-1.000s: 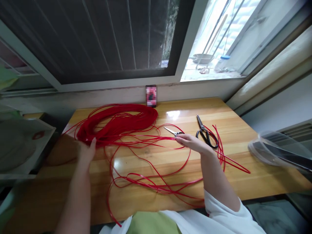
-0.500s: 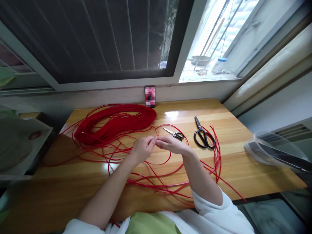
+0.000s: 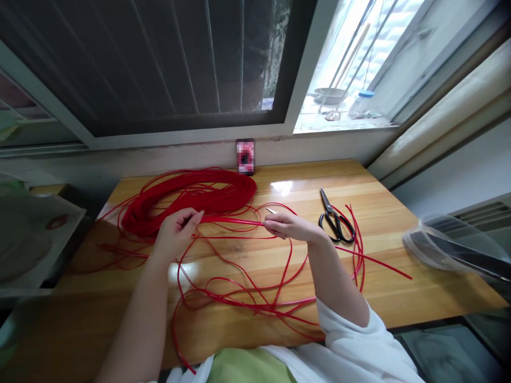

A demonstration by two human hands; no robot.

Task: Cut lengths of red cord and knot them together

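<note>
A thick coil of red cord (image 3: 191, 199) lies at the back left of the wooden table (image 3: 399, 276), with loose strands (image 3: 247, 303) looping toward me. My left hand (image 3: 175, 231) pinches a red strand in front of the coil. My right hand (image 3: 289, 226) pinches the same strand further right, so a straight stretch (image 3: 231, 221) runs taut between them. Small scissors (image 3: 272, 210) lie mostly hidden behind my right hand. Large black scissors (image 3: 334, 219) lie just right of it.
A small red box (image 3: 245, 156) stands against the wall under the window. A clear plastic object (image 3: 451, 247) overhangs the table's right edge. A pale tray (image 3: 35, 234) sits left of the table. More red strands (image 3: 359, 255) lie by the black scissors.
My hands were together at the table's middle; my left hand has slid left along the strand toward the coil, drawing it straight. Before that, the left hand rested on the coil.
</note>
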